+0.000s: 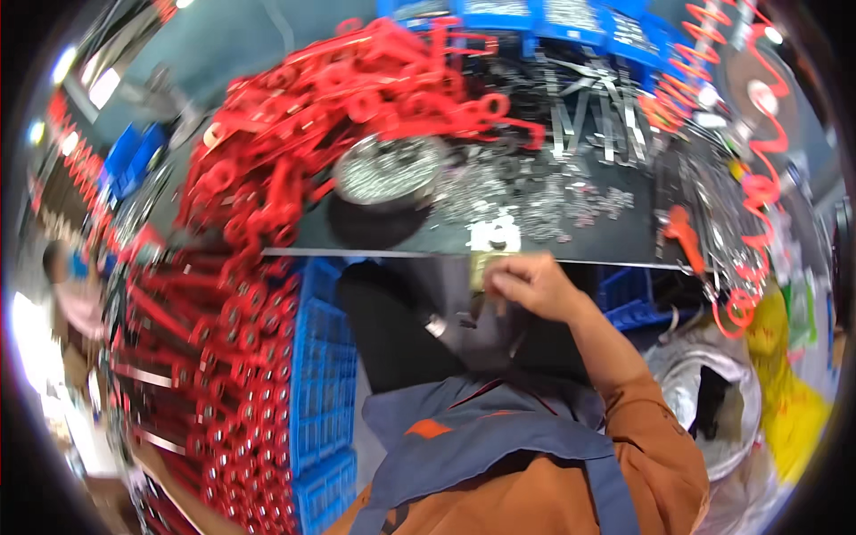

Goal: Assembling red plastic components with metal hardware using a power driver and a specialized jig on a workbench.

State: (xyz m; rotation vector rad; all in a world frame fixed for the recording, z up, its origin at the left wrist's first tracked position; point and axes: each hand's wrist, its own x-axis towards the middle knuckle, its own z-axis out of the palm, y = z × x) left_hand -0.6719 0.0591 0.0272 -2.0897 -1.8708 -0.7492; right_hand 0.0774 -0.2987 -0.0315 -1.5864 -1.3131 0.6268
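Note:
My right hand (539,285) is at the front edge of the black workbench (383,230), its fingers curled against a small brass-coloured block (481,270). Whatever the fingertips hold, if anything, is hidden. Just behind the block, a bright metal piece (496,234) sits on the bench edge. My left forearm (183,492) reaches out low on the left, beside stacked red parts with round metal ends (245,446). The left hand is blurred at the rim, so its fingers cannot be made out.
Red ring-ended parts (357,76) are heaped on the bench by a round dish of small metal pieces (390,169). Loose small pieces (553,196) lie right of it. Blue bins (499,20), a blue crate (323,374), an orange-handled tool (683,236) and red coiled hoses (760,192) surround me.

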